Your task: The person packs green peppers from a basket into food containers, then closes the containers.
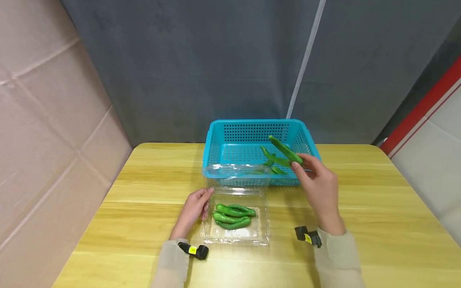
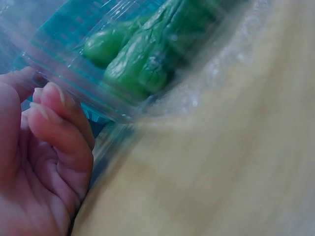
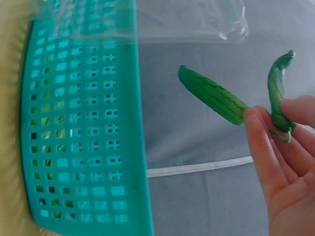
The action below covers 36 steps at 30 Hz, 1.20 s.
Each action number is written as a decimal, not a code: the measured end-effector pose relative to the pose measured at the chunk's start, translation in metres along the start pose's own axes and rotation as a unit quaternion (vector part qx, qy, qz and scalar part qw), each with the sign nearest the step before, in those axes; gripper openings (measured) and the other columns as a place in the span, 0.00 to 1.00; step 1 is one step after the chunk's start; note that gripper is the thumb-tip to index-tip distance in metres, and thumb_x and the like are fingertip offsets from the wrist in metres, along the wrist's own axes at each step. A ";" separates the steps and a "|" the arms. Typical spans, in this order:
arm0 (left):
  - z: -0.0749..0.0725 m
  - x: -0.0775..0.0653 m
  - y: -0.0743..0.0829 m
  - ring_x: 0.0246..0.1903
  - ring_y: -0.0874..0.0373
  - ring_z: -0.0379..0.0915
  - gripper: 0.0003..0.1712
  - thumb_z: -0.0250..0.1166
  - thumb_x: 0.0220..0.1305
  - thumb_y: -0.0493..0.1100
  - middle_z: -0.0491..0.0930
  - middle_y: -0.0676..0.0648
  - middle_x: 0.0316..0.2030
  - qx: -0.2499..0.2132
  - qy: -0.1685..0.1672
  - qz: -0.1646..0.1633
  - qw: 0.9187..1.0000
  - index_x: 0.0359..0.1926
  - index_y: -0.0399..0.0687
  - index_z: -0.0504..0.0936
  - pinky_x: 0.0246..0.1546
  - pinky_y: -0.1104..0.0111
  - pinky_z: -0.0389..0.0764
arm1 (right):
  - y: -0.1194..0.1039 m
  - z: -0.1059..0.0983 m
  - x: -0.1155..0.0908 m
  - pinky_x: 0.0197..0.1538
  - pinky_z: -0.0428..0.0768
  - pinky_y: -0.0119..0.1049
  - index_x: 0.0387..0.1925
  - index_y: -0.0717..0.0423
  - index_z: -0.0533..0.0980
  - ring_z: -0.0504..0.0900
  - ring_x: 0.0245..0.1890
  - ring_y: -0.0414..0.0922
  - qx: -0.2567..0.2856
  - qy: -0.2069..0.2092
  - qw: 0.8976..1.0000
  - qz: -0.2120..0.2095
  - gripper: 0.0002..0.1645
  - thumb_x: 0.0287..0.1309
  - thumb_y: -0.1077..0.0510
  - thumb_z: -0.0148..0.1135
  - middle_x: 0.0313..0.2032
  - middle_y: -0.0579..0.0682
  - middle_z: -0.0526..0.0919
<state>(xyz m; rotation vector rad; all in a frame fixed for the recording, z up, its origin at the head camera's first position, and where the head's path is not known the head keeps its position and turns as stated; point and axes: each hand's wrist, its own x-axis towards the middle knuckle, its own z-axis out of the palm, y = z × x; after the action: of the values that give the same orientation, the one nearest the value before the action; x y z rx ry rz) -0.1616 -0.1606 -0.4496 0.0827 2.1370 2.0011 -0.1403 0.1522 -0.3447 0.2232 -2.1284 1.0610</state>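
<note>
the right hand pinches two green peppers over the blue basket, where more peppers lie. the left hand grips the left edge of a clear box of peppers on the wooden table; its raised lid stands across part of the basket's near wall, and a grey curtain hangs behind.

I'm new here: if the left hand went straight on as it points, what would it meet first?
Likely the clear container, whose left edge the left hand seems to pinch; depth beyond is unclear.
</note>
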 end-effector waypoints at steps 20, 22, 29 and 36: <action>0.000 0.001 0.000 0.06 0.59 0.58 0.24 0.53 0.64 0.52 0.63 0.48 0.11 0.001 0.000 0.000 1.000 0.21 0.37 0.65 0.04 0.66 0.63 | -0.046 -0.005 -0.004 0.36 0.77 0.22 0.41 0.64 0.77 0.81 0.30 0.36 0.096 0.044 0.985 -0.139 0.19 0.42 0.70 0.66 0.33 0.54 0.82; -0.001 0.003 -0.005 0.06 0.58 0.58 0.25 0.54 0.63 0.54 0.63 0.48 0.11 -0.001 0.003 0.001 1.000 0.21 0.37 0.65 0.04 0.67 0.63 | -0.051 -0.005 -0.006 0.36 0.77 0.22 0.41 0.65 0.77 0.81 0.30 0.36 0.107 0.038 0.981 -0.155 0.18 0.43 0.69 0.66 0.34 0.54 0.82; -0.002 0.011 -0.022 0.05 0.57 0.57 0.29 0.56 0.56 0.62 0.63 0.48 0.11 0.000 0.023 0.004 1.000 0.21 0.39 0.66 0.04 0.70 0.61 | -0.073 -0.005 -0.008 0.36 0.78 0.24 0.39 0.70 0.76 0.80 0.31 0.38 0.174 -0.004 0.970 -0.170 0.17 0.42 0.74 0.64 0.35 0.58 0.81; -0.002 0.010 -0.018 0.06 0.57 0.57 0.28 0.56 0.58 0.59 0.63 0.47 0.11 -0.007 0.010 0.000 1.000 0.22 0.37 0.66 0.04 0.68 0.62 | -0.082 -0.004 -0.010 0.36 0.78 0.26 0.39 0.71 0.75 0.80 0.30 0.38 0.206 -0.042 0.962 -0.173 0.18 0.40 0.77 0.63 0.34 0.58 0.81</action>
<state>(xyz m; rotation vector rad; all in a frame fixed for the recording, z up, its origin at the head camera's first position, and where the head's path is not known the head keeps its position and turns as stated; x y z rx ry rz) -0.1698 -0.1623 -0.4681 0.0593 2.1347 2.0257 -0.0944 0.1008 -0.2987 0.8200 -1.8268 1.2845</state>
